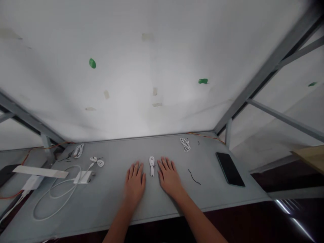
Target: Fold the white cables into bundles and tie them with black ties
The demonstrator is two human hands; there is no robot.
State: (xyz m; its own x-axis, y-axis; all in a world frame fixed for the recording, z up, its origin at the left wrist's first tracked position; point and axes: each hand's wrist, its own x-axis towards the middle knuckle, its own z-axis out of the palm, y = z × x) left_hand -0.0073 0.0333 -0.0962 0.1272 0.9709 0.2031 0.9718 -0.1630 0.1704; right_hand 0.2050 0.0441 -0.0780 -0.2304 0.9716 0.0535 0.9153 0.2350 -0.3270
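Observation:
Both palms rest face down on the grey table (113, 199). Between them lies a bundled white cable (152, 165), with a dark twist tie round its middle. My left hand (135, 181) is flat just left of that bundle, fingers stretched out and holding nothing. On its other side my right hand (169, 176) lies flat too, its fingers a little apart and no object under them that I can see. Neither hand appears to touch the cable. A loose black twist tie (194, 177) lies to the right of my right hand.
A coiled white cable (185, 144) lies at the back right, and a dark phone (230, 169) near the right edge. At left are another tied cable (97, 161), a coiled cable (79, 151), a white charger (83, 177) with its long lead, and a white strip (40, 171).

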